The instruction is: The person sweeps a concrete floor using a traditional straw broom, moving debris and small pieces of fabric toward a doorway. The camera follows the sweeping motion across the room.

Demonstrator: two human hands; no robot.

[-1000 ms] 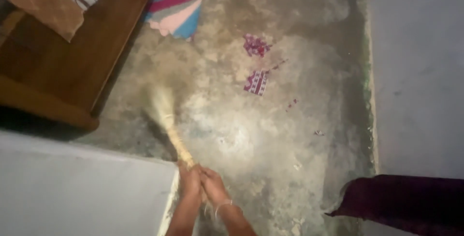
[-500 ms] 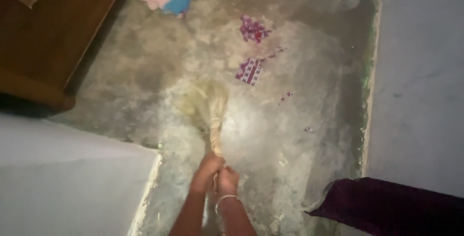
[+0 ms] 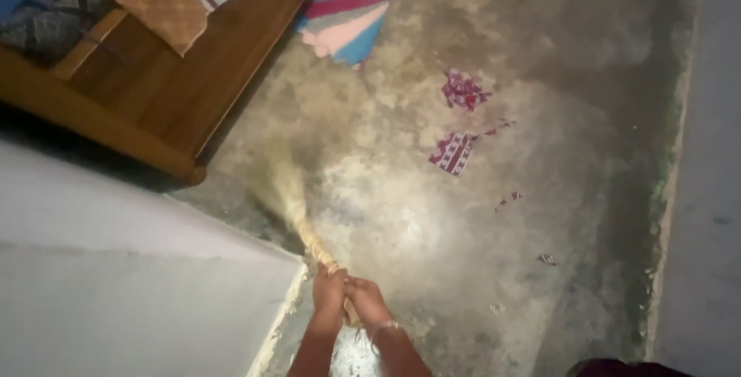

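Both hands, left hand and right hand, clench a straw broom on the concrete floor, near torn wrapper scraps.

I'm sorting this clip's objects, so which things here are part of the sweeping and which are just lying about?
In the work:
- left hand and right hand, both gripping the broom handle
- straw broom, bristles on the concrete floor
- torn patterned scraps

Just lying about:
- wooden bed frame
- striped cloth bundle
- pale wall
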